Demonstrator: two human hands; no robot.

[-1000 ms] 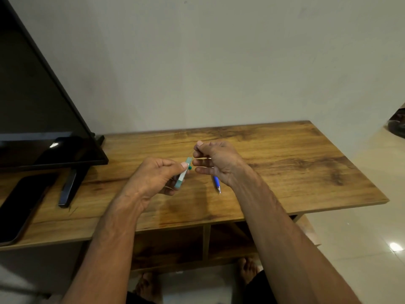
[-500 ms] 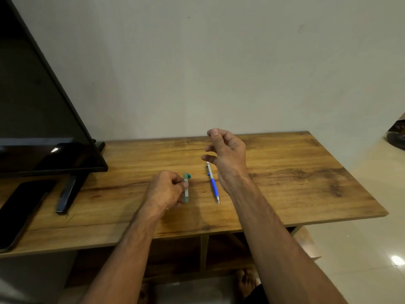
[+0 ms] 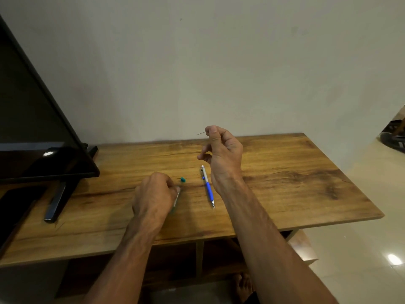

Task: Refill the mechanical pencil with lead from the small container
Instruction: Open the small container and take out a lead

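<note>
A blue and silver mechanical pencil (image 3: 208,186) lies on the wooden table (image 3: 285,183), tip toward me. My right hand (image 3: 221,154) is raised above its top end and pinches a thin pencil lead (image 3: 201,133) between thumb and forefinger; the lead sticks out to the left. My left hand (image 3: 154,196) rests low on the table and holds the slim lead container (image 3: 176,199), which lies nearly flat against the wood. A small teal cap (image 3: 183,179) sits on the table just beyond the container.
A black TV screen (image 3: 39,132) on a stand (image 3: 57,202) fills the left side. A dark phone (image 3: 15,207) lies at the table's left end. The table's right and front edges drop to a tiled floor (image 3: 361,249). A shelf sits beneath.
My left hand lowered the container from mid-air to the table. My right hand pulled away from it, rising with a lead in its pinch. The teal cap now lies apart.
</note>
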